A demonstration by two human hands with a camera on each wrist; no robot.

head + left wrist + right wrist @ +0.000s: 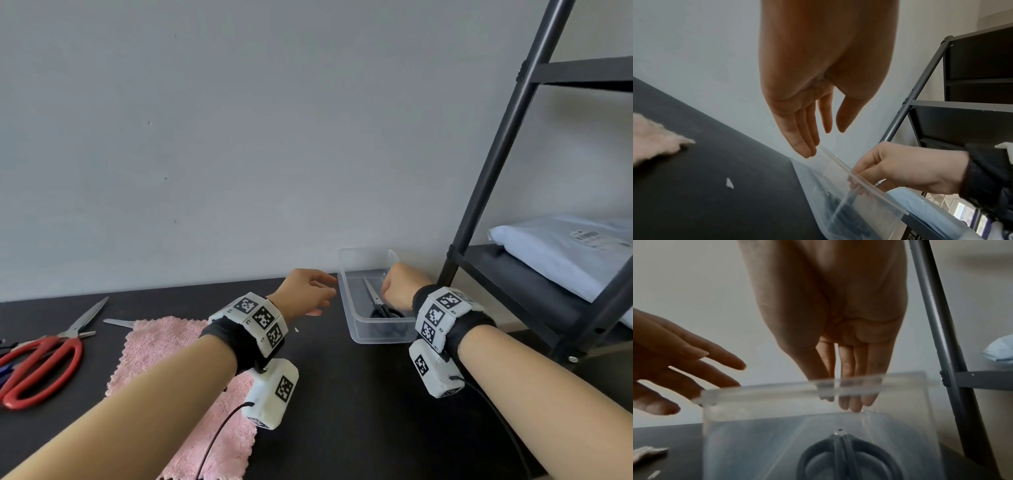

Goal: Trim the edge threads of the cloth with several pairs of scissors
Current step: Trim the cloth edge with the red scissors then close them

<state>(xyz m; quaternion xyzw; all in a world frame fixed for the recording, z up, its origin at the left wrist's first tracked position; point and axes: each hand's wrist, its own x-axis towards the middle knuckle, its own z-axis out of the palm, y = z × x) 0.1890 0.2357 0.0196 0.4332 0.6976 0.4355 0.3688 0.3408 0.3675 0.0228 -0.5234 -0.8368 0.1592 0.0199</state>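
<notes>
Red scissors (pixel 41 363) lie left of the soft pink cloth (pixel 191 383) on the table (pixel 342 394). The left hand (pixel 305 291) hovers open and empty beside a clear bin (pixel 356 329). The right hand (pixel 400 287) reaches into it, fingers straight, holding nothing, above black scissors (pixel 380 305), likely stiff, best lifted by the loops.

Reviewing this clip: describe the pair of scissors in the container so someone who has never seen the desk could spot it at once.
Start at the black metal shelf on the right; at its foot, against the wall, a clear plastic bin sits on the dark table. Inside lie the black-handled scissors, blades pointing toward the wall, under the right hand. The other scissors, one pair red-handled, lie loose at the far left.
</notes>
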